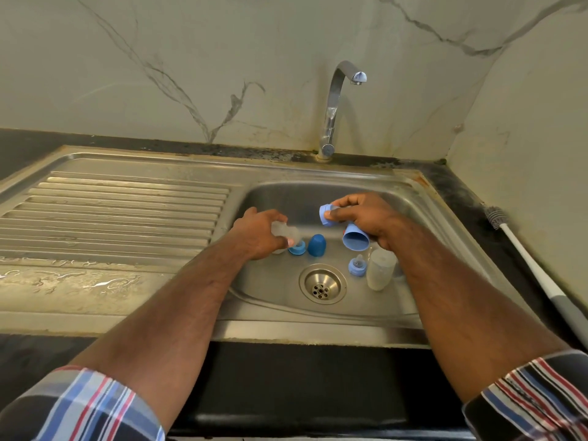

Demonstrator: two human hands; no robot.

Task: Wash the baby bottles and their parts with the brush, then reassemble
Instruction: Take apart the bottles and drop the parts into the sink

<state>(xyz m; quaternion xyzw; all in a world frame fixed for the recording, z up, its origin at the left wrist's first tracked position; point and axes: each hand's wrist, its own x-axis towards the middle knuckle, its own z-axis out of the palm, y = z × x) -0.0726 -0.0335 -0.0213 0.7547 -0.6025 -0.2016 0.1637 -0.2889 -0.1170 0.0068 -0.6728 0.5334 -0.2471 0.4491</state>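
Both hands are over the steel sink basin [280, 294]. My left hand [257, 233] grips a clear bottle body [284, 232], blurred by motion. My right hand [362, 218] pinches a light blue collar ring [325, 214] between thumb and fingers and also holds a light blue cap [355, 240], open end toward me. On the basin floor lie a blue ring [297, 248], a dark blue cap [317, 245], a light blue collar with a clear teat [357, 265] and a second clear bottle [380, 268]. The bottle brush [528, 265] lies on the right counter.
The drain [322, 284] sits at the basin's middle front. A chrome tap [334, 103] stands behind the basin, with no water running. A wet ribbed draining board [121, 208] spreads to the left. Marble walls close off the back and right.
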